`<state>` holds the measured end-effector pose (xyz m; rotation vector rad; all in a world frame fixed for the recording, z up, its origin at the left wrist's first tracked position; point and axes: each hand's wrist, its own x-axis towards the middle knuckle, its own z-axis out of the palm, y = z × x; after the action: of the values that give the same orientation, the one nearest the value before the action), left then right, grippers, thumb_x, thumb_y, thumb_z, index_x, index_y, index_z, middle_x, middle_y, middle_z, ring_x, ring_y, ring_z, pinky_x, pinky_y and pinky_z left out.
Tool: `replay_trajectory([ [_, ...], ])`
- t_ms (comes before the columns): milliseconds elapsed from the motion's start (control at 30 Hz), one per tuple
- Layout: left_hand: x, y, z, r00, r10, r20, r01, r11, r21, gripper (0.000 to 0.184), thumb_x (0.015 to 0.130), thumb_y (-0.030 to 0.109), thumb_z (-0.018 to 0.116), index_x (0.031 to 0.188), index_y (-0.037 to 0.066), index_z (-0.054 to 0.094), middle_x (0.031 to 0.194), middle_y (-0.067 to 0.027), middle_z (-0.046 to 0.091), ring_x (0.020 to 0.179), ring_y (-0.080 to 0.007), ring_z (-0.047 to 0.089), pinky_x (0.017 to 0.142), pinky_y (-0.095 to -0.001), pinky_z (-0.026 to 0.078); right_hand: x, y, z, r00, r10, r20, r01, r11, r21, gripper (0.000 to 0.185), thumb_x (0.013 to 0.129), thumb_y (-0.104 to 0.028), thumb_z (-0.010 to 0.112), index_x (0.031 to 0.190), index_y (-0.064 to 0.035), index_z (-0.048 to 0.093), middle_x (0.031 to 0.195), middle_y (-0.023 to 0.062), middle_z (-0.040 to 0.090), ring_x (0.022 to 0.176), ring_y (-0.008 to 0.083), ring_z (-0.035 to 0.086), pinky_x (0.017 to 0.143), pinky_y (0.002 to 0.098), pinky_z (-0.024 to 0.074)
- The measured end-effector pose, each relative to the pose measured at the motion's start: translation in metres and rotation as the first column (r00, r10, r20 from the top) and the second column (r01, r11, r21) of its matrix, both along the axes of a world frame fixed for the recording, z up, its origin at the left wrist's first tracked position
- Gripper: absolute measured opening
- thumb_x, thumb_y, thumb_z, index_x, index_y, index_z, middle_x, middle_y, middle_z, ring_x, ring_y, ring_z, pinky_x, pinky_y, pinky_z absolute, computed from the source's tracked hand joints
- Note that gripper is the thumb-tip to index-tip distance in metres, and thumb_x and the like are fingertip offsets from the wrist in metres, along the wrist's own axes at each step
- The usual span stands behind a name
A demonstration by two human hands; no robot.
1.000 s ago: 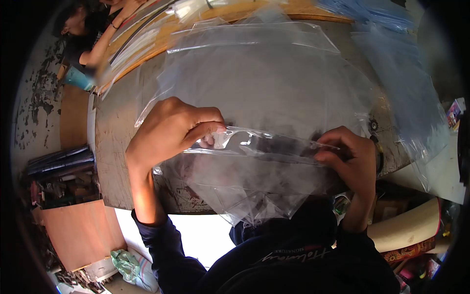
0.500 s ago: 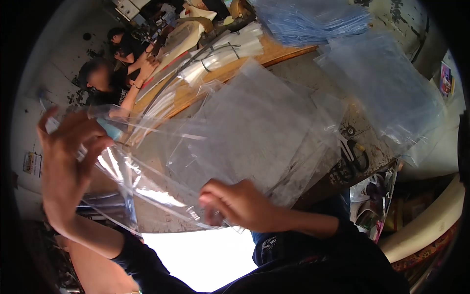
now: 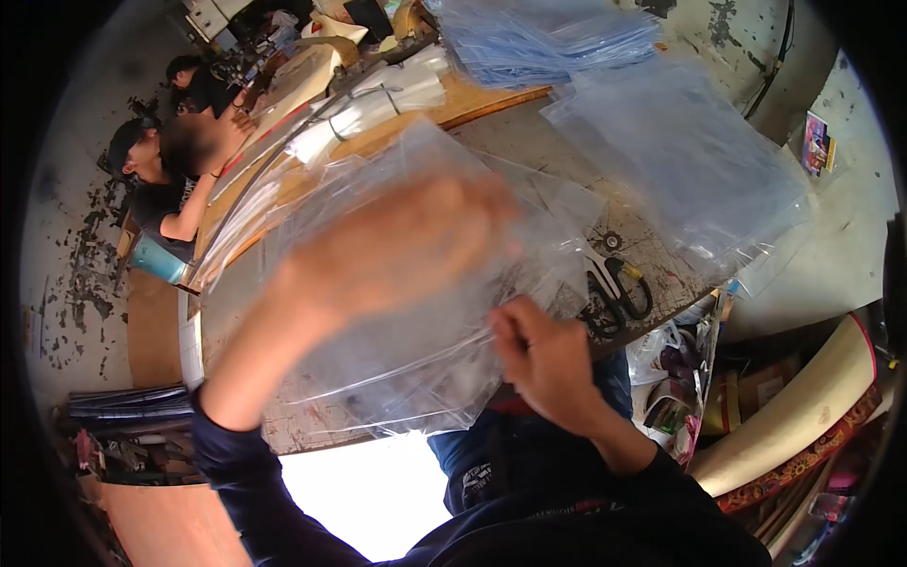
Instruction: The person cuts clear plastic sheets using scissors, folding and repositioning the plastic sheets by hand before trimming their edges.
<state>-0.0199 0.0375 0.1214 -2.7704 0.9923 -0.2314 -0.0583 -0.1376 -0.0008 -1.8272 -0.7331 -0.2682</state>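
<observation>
Clear plastic sheets [image 3: 406, 383] spread beneath a blurred left hand [image 3: 406, 236]

The sheets are thin, glossy and see-through, with straight edges and creases that catch white light. They overlap at uneven angles on a scuffed, paint-flecked tabletop [image 3: 678, 283], reaching its near edge. The left hand is over the middle of them, palm side unclear; motion blur smears its fingers, so I cannot tell whether they are apart or together, or whether they touch the plastic. The right hand [image 3: 550, 364] is at the sheets' right side, its fingers curled in and the thumb close to the index finger; whether a film edge is pinched there I cannot tell. Just beyond it lie scissors [image 3: 620, 295] with looped black handles. Farther right, bluish film [image 3: 690, 161] lies flat and hazy, near a thick, ragged-edged blue stack [image 3: 557, 42] on the far side.
</observation>
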Motion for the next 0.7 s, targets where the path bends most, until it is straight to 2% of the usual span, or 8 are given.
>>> replay_trajectory([
  [67, -0.036, -0.032, -0.027, 0.908, 0.075, -0.413, -0.198, 0.943, -0.266, 0.044, 0.082, 0.033, 0.061, 0.111, 0.0, 0.057, 0.123, -0.0116, 0.052, 0.104, -0.026, 0.056, 0.085, -0.0359, 0.046, 0.009, -0.017, -0.001, 0.991, -0.013, -0.136, 0.009, 1.0, -0.028, 0.011, 0.087, -0.012, 0.057, 0.082, -0.0037, 0.054, 0.046, 0.006, 0.049, 0.035, 0.0189, 0.05, 0.036, 0.0301, 0.0386],
  [100, -0.045, -0.037, -0.039, 0.901, 0.076, -0.428, -0.208, 0.94, -0.272, 0.044, 0.082, 0.033, 0.061, 0.111, 0.0, 0.057, 0.123, -0.0116, 0.052, 0.104, -0.026, 0.056, 0.085, -0.0359, 0.046, 0.012, -0.023, -0.001, 0.964, -0.028, -0.264, 0.015, 0.999, -0.051, 0.012, 0.088, -0.012, 0.056, 0.082, -0.0022, 0.055, 0.048, 0.0063, 0.051, 0.035, 0.0176, 0.051, 0.036, 0.0293, 0.0383],
  [167, -0.061, -0.04, -0.06, 0.995, 0.099, -0.031, -0.104, 0.946, -0.308, 0.059, 0.073, 0.043, 0.067, 0.111, -0.001, 0.056, 0.119, -0.0125, 0.055, 0.101, -0.0279, 0.058, 0.081, -0.0351, 0.046, 0.015, -0.03, 0.013, 0.884, 0.036, -0.466, -0.068, 0.996, -0.053, 0.014, 0.089, -0.013, 0.054, 0.083, -0.0012, 0.055, 0.049, 0.006, 0.052, 0.036, 0.0156, 0.05, 0.036, 0.0282, 0.0382],
  [233, -0.061, -0.034, -0.078, 0.993, 0.108, 0.037, -0.087, 0.923, -0.375, 0.06, 0.062, 0.045, 0.074, 0.101, 0.003, 0.059, 0.105, -0.0111, 0.058, 0.093, -0.0249, 0.059, 0.074, -0.036, 0.042, 0.018, -0.03, 0.014, 0.766, 0.086, -0.637, -0.144, 0.989, -0.039, 0.016, 0.091, -0.013, 0.051, 0.083, -0.0001, 0.055, 0.05, 0.0056, 0.053, 0.036, 0.0135, 0.05, 0.037, 0.0271, 0.038],
  [333, -0.056, -0.018, -0.103, 0.945, 0.074, 0.32, 0.161, 0.744, -0.648, 0.035, 0.064, 0.042, 0.07, 0.062, 0.012, 0.052, 0.071, -0.0003, 0.052, 0.069, -0.0136, 0.054, 0.071, -0.0347, 0.029, 0.021, -0.03, 0.012, 0.686, 0.126, -0.717, -0.166, 0.986, 0.014, 0.019, 0.093, -0.014, 0.047, 0.083, 0.0005, 0.055, 0.051, 0.0042, 0.053, 0.037, 0.0099, 0.049, 0.038, 0.0241, 0.0373],
  [467, -0.051, -0.014, -0.122, 0.865, -0.007, 0.501, 0.358, 0.709, -0.608, 0.047, 0.06, 0.046, 0.072, 0.048, 0.016, 0.039, 0.051, 0.0031, 0.043, 0.048, -0.0123, 0.046, 0.062, -0.0336, 0.021, 0.023, -0.036, 0.016, 0.608, 0.145, -0.781, -0.212, 0.977, 0.016, 0.018, 0.093, -0.013, 0.046, 0.084, -0.0003, 0.056, 0.052, 0.0042, 0.053, 0.039, 0.0084, 0.05, 0.039, 0.022, 0.0379],
  [633, -0.054, -0.015, -0.123, 0.881, 0.037, 0.472, 0.308, 0.713, -0.63, 0.045, 0.062, 0.046, 0.072, 0.049, 0.017, 0.04, 0.053, 0.0052, 0.045, 0.048, -0.0096, 0.045, 0.062, -0.0338, 0.02, 0.023, -0.041, 0.017, 0.627, 0.197, -0.754, -0.254, 0.966, 0.042, 0.01, 0.091, -0.006, 0.051, 0.086, 0.0009, 0.055, 0.058, 0.0047, 0.057, 0.046, 0.0088, 0.055, 0.043, 0.0213, 0.0436],
  [700, -0.054, -0.015, -0.123, 0.89, 0.055, 0.453, 0.291, 0.697, -0.655, 0.044, 0.062, 0.046, 0.072, 0.05, 0.018, 0.04, 0.054, 0.006, 0.046, 0.049, -0.0087, 0.046, 0.062, -0.0338, 0.019, 0.025, -0.044, 0.016, 0.508, 0.224, -0.832, -0.22, 0.967, 0.125, 0.006, 0.089, -0.002, 0.052, 0.086, 0.0028, 0.055, 0.062, 0.006, 0.059, 0.05, 0.011, 0.059, 0.045, 0.0224, 0.0469],
])
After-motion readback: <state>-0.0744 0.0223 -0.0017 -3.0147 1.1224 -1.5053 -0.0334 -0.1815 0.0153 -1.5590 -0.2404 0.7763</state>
